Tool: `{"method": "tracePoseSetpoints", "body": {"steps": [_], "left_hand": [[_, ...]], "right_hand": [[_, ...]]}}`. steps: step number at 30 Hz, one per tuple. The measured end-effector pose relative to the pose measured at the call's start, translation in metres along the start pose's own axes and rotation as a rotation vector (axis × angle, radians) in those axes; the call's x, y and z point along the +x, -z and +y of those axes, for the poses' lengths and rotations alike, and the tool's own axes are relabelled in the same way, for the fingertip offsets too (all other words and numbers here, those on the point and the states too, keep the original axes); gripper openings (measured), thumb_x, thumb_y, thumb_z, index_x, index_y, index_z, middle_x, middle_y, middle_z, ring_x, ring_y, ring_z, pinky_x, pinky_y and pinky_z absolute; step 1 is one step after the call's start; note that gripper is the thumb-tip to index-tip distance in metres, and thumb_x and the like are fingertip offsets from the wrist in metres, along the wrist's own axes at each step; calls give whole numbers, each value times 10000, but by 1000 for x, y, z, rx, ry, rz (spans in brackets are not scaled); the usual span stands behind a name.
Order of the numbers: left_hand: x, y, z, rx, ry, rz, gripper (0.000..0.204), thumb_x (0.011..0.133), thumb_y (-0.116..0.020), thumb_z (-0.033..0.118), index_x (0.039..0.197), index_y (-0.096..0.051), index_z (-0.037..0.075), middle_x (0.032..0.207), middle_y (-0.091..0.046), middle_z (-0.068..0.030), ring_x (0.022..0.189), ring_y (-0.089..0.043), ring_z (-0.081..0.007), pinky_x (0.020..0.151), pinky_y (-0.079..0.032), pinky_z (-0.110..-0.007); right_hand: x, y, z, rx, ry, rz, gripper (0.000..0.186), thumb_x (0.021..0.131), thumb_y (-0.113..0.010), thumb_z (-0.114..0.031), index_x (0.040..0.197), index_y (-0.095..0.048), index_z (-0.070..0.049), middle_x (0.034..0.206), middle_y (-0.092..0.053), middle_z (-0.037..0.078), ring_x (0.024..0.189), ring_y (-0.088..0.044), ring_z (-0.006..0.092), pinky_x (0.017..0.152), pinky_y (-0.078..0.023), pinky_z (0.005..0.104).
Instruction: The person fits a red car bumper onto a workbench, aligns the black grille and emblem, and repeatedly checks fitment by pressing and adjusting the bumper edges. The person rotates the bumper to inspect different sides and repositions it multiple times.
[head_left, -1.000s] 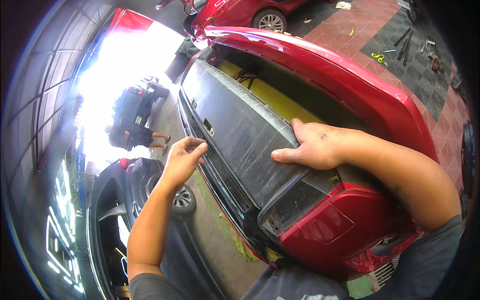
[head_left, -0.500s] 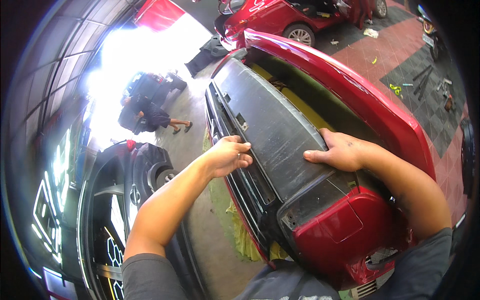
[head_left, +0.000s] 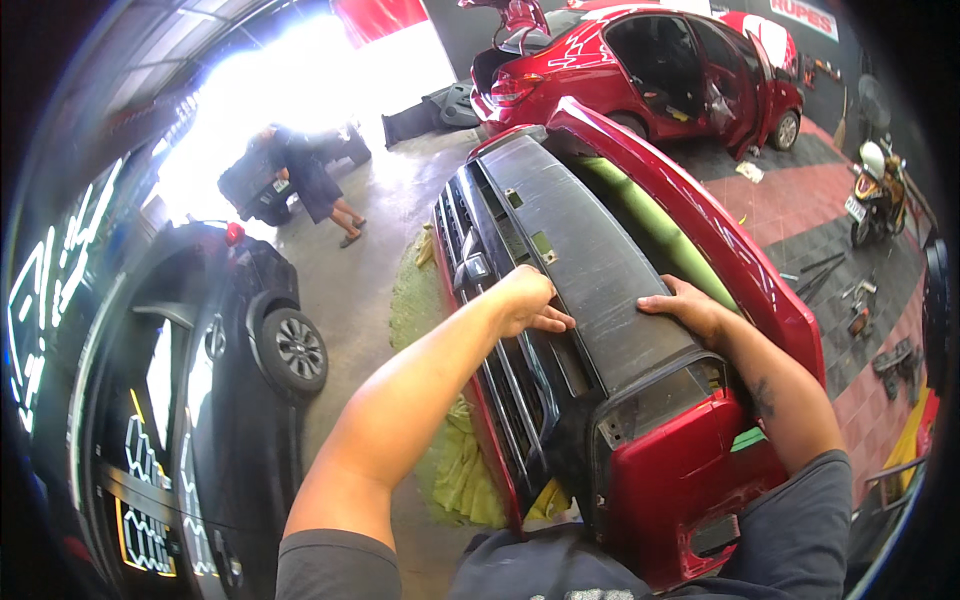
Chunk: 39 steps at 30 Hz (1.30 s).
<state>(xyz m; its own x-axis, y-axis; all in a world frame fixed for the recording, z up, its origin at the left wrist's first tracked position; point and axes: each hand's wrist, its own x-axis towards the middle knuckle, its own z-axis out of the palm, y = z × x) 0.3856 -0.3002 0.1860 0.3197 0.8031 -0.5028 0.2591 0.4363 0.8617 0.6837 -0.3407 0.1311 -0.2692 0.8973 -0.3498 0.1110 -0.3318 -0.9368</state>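
A car's red front bumper (head_left: 655,480) with a dark, chrome-barred grille (head_left: 490,345) lies before me. Along its top runs a long, scuffed black panel (head_left: 600,275). My left hand (head_left: 530,303) is closed at the panel's grille-side edge, fingertips curled over the slot there and partly hidden. Across from it, my right hand (head_left: 692,308) grips the panel's other edge, thumb on top and most fingers out of sight behind. A curved red body panel (head_left: 715,225) stands just beyond, with yellow-green material (head_left: 660,215) in the gap between.
On the left is a dark car (head_left: 240,400). A red car (head_left: 620,70) with open doors stands at the back, a motorcycle (head_left: 875,190) right of it. A person (head_left: 315,180) is near the bright doorway. Yellow-green sheeting (head_left: 465,470) lies under the bumper; loose parts (head_left: 860,305) dot the floor.
My view has tilted up and shifted, showing more of the red car and the motorcycle. Both hands keep nearly the same places on the black panel. The person at the back now stands more upright.
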Motion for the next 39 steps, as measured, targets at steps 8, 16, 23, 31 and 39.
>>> {"method": "tracePoseSetpoints", "body": {"steps": [8, 16, 23, 31, 39], "left_hand": [[-16, 49, -6, 1065, -566, 220, 850, 954, -739, 493, 1559, -462, -36, 1532, -500, -357, 1405, -540, -447, 1193, -417, -523], [18, 41, -9, 1150, -301, 170, 1386, 781, -801, 744, 1664, -115, -75, 1736, -123, -308, 1624, 11, -464, 1326, -122, -484], [25, 37, 4, 1330, -277, 114, 1524, 674, -876, 734, 1646, -67, -116, 1745, -48, -311, 1638, -52, -417, 1312, -124, -582], [31, 29, -6, 1332, -264, 81, 1448, 727, -890, 653, 1628, -90, -149, 1726, -34, -357, 1638, -35, -416, 1326, -116, -501], [20, 47, -16, 1268, -389, 109, 1431, 755, -826, 725, 1640, -97, -131, 1725, -38, -361, 1641, -52, -409, 1319, -133, -511]], "right_hand": [[-23, -26, -26, -1142, 425, 608, 1015, 851, -790, -601, 1639, -372, -115, 1571, -451, 293, 1484, -423, 441, 1204, -397, 511], [43, -28, -42, -641, -2, 305, 1098, 819, -820, -627, 1586, -389, 29, 1499, -551, 289, 1362, -590, 363, 1155, -455, 444], [40, -24, -40, -517, 28, 231, 1144, 786, -885, -562, 1593, -354, 50, 1443, -604, 288, 1303, -641, 337, 1103, -502, 425], [43, -26, -32, -438, 2, 255, 1060, 820, -884, -533, 1572, -387, 24, 1392, -630, 258, 1296, -628, 323, 1128, -470, 421], [32, -47, -42, -920, 151, 484, 942, 865, -803, -524, 1578, -423, -39, 1484, -522, 280, 1367, -546, 446, 1145, -452, 497]]}}
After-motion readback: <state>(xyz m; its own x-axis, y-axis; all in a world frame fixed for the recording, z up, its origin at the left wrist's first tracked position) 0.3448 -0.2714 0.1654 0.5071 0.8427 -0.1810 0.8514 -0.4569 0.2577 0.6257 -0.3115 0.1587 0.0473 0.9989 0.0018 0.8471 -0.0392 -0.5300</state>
